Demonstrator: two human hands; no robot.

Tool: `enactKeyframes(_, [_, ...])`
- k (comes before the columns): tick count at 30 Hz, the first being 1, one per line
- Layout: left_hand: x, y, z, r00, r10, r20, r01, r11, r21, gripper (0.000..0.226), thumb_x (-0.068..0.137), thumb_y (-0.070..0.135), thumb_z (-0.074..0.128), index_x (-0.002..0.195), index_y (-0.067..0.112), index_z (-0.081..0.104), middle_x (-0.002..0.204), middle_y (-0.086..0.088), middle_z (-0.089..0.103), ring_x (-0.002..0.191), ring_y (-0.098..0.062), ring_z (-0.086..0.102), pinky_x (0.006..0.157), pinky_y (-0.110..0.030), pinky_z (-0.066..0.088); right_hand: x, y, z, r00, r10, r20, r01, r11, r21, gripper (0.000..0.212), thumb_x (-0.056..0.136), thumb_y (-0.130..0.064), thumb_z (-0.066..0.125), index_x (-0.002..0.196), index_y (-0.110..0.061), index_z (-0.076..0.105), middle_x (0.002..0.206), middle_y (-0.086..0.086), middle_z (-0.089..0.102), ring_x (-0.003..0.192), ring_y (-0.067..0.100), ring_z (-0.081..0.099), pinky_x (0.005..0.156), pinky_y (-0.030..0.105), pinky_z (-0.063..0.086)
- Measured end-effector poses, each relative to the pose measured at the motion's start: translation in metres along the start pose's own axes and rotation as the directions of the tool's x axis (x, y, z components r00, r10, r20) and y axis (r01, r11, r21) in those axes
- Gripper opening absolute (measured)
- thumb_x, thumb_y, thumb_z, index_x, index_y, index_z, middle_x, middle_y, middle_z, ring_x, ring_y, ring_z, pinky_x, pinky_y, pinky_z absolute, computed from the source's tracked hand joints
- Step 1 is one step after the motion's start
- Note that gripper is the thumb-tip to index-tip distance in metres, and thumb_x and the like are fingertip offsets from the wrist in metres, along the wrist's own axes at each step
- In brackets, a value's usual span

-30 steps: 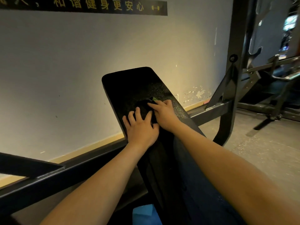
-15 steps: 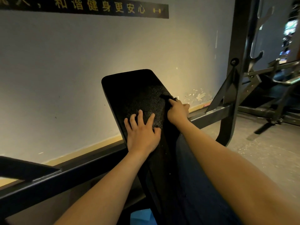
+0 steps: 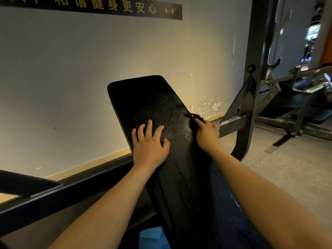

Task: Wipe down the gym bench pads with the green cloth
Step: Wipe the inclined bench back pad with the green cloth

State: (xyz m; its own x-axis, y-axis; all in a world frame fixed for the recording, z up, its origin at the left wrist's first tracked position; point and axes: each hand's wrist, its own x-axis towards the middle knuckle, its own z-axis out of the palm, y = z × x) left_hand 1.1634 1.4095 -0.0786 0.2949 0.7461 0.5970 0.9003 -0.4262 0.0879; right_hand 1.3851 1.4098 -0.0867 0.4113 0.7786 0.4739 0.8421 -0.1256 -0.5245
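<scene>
- A dark metal frame bar [image 3: 75, 191] runs across the lower left of the frame, rising toward the centre along the foot of a pale wall [image 3: 71, 78].
- A black sign strip [image 3: 107, 8] with yellow characters sits on the wall at the upper left.
- The left hand [image 3: 150, 147] lies flat, palm down, fingers straight and spread, on the black bench pad [image 3: 143, 99] just left of centre; it holds nothing.
- The pad is tilted, its far rounded end toward the wall, its textured surface glossy near the centre.
- A blue object [image 3: 150, 238] shows at the bottom edge beneath the pad.
- The right hand [image 3: 206, 135], just right of centre, has its fingers curled round a bunched cloth [image 3: 195, 119] pressed to the pad's right edge. In this dim light the cloth looks dark; its colour cannot be told.
- A dark upright post [image 3: 251, 87] stands at the right, with more gym equipment [image 3: 296, 97] on the grey floor [image 3: 287, 168] behind.
</scene>
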Motion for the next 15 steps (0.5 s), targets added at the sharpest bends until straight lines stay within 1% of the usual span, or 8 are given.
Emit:
enactKeyframes(1, [-0.001, 0.000, 0.001, 1.000, -0.001, -0.002, 0.001, 1.000, 0.000, 0.056, 0.098, 0.053, 0.035, 0.152, 0.036, 0.034, 0.166, -0.006, 0.018, 0.152, -0.029, 0.009, 0.123, -0.052, -0.001, -0.003, 0.006, -0.003, 0.997, 0.074, 0.021, -0.074, 0.997, 0.021, 0.057, 0.098, -0.009, 0.031, 0.151, -0.028, 0.038, 0.146, 0.011, 0.045, 0.121, 0.041, 0.034, 0.101, 0.044, 0.032])
enactKeyframes(3, [-0.002, 0.001, 0.002, 1.000, -0.006, -0.005, 0.006, 1.000, 0.002, 0.057, 0.098, 0.052, 0.034, 0.152, 0.035, 0.034, 0.166, -0.007, 0.018, 0.152, -0.029, 0.008, 0.123, -0.052, -0.001, -0.010, 0.008, -0.006, 0.987, 0.158, 0.032, -0.160, 0.986, 0.052, 0.054, 0.099, -0.010, 0.031, 0.151, -0.023, 0.038, 0.142, 0.015, 0.046, 0.121, 0.042, 0.034, 0.103, 0.045, 0.032])
enactKeyframes(6, [-0.002, 0.004, 0.002, 1.000, -0.019, -0.002, 0.019, 1.000, 0.008, 0.058, 0.098, 0.050, 0.033, 0.153, 0.033, 0.032, 0.166, -0.008, 0.016, 0.152, -0.030, 0.006, 0.123, -0.053, 0.000, -0.025, -0.011, -0.004, 0.989, 0.143, -0.044, -0.140, 0.988, 0.060, 0.055, 0.098, -0.009, 0.035, 0.152, -0.020, 0.037, 0.145, 0.015, 0.044, 0.122, 0.039, 0.032, 0.103, 0.045, 0.034])
enactKeyframes(8, [-0.005, 0.009, 0.002, 0.999, -0.033, -0.005, 0.033, 0.999, 0.002, 0.059, 0.098, 0.049, 0.033, 0.154, 0.032, 0.032, 0.166, -0.008, 0.016, 0.153, -0.030, 0.006, 0.123, -0.053, 0.001, -0.034, -0.031, 0.004, 0.995, 0.055, -0.088, -0.048, 0.995, 0.082, 0.055, 0.097, -0.008, 0.036, 0.152, -0.016, 0.037, 0.150, 0.016, 0.039, 0.125, 0.040, 0.031, 0.106, 0.044, 0.031])
enactKeyframes(10, [-0.010, 0.012, 0.001, 1.000, -0.027, -0.001, 0.027, 1.000, 0.004, 0.059, 0.098, 0.049, 0.033, 0.154, 0.031, 0.031, 0.166, -0.009, 0.016, 0.153, -0.031, 0.006, 0.124, -0.053, 0.001, -0.045, -0.055, 0.015, 0.990, -0.104, -0.092, 0.111, 0.991, 0.078, 0.053, 0.097, -0.009, 0.038, 0.149, -0.015, 0.040, 0.149, 0.016, 0.041, 0.121, 0.039, 0.034, 0.101, 0.038, 0.030])
enactKeyframes(12, [-0.014, 0.011, 0.001, 1.000, -0.007, 0.009, 0.007, 1.000, 0.009, 0.057, 0.100, 0.049, 0.035, 0.154, 0.031, 0.032, 0.166, -0.008, 0.016, 0.153, -0.030, 0.006, 0.123, -0.053, 0.002, -0.053, -0.070, 0.022, 0.964, -0.253, -0.085, 0.257, 0.965, 0.040, 0.051, 0.097, -0.011, 0.042, 0.148, -0.016, 0.043, 0.149, 0.016, 0.042, 0.118, 0.036, 0.037, 0.099, 0.034, 0.030])
enactKeyframes(15, [-0.017, 0.006, 0.000, 1.000, 0.010, 0.008, -0.009, 1.000, -0.014, 0.056, 0.099, 0.051, 0.037, 0.152, 0.033, 0.035, 0.166, -0.005, 0.019, 0.154, -0.027, 0.007, 0.124, -0.052, 0.000, -0.052, -0.057, 0.017, 0.927, -0.371, -0.048, 0.366, 0.926, -0.090, 0.053, 0.098, -0.015, 0.043, 0.151, -0.017, 0.037, 0.145, 0.013, 0.044, 0.115, 0.034, 0.041, 0.100, 0.035, 0.033])
